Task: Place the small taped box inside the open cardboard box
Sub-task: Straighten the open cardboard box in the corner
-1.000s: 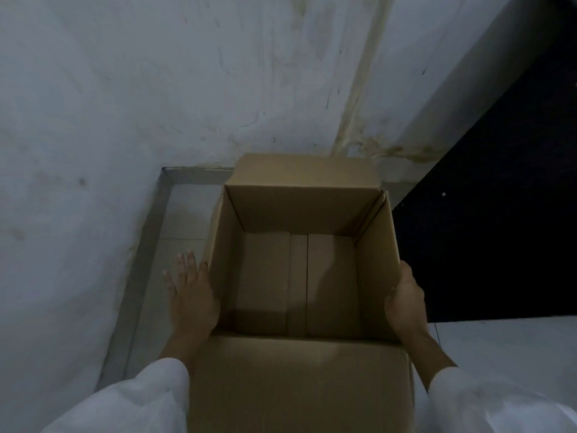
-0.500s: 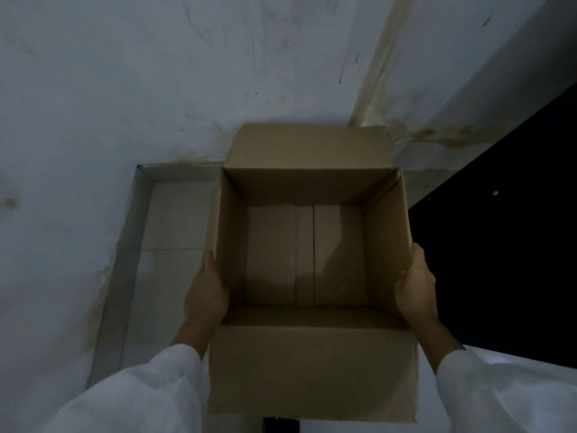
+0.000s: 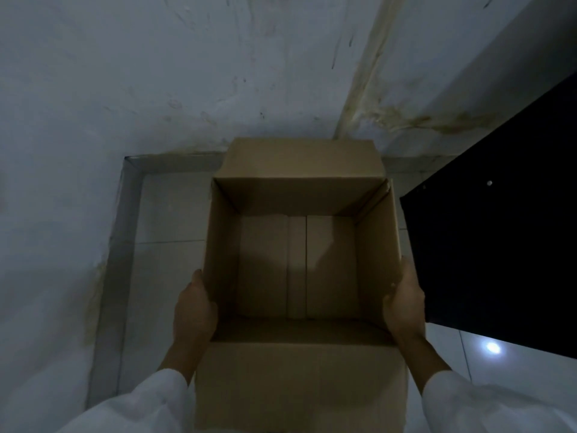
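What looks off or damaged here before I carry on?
The box looks sound and square, flaps open, held at its sides by the left hand and right hand. It is empty, and no small taped box is in view. The wall shows brownish stains near the corner.

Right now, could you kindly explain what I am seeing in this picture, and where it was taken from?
There is no machine here. A camera worn on a person's head looks forward and down at their own two bare hands. The left hand and right hand each press flat against an outer side wall of an open cardboard box, holding it between them, in the corner of a stained wall above a tiled floor. The box's flaps are folded open and its inside looks empty. The small taped box is nowhere in view. A dark panel stands to the right.
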